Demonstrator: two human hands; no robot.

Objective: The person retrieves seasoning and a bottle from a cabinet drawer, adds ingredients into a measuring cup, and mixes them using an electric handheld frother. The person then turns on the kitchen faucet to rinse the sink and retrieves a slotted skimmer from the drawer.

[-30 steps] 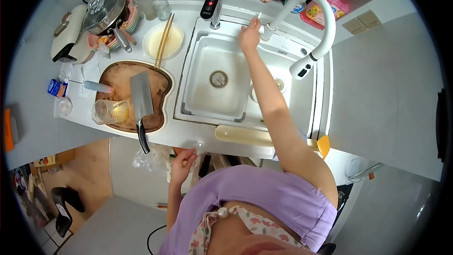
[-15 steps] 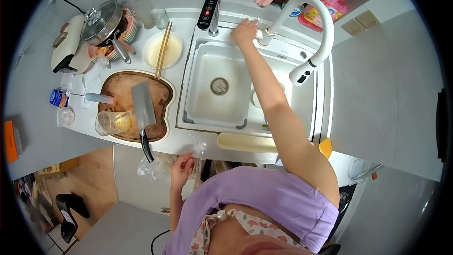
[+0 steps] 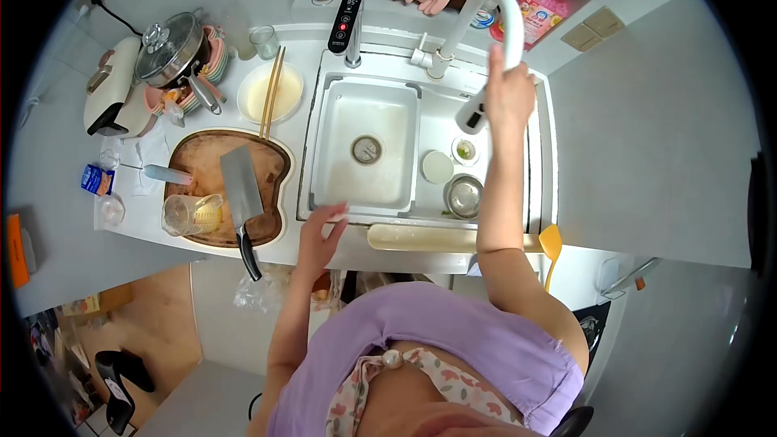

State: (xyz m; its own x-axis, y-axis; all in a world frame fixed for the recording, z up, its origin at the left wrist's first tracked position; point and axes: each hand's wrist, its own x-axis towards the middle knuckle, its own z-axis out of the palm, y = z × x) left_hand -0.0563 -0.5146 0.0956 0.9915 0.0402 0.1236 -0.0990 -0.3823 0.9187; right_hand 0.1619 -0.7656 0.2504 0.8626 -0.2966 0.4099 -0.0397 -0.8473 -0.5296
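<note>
Sink [image 3: 441, 133]: double-basin, white, rigid; reads as fixed in the counter.

White gooseneck faucet [image 3: 513, 28]: base behind the sink, neck arching over the right basin. Judged firm at the base, smooth, slippery if wet, not fragile; whether the neck flexes I cannot tell.

My right hand [image 3: 511, 95]: fingers curled around the far end of the neck, just above the spray head; exact finger contact partly hidden. My left hand [image 3: 321, 235]: fingers loosely spread, nothing visible in it, near the sink's front rim; touching or not, unclear.

Spray head [image 3: 472, 116]: tilted, likely light, hard plastic. Best hold: full wrap at its upper collar, clear of the dark buttons.

Small side lever [image 3: 422, 57]: stiff, fingertip hold enough.
</note>
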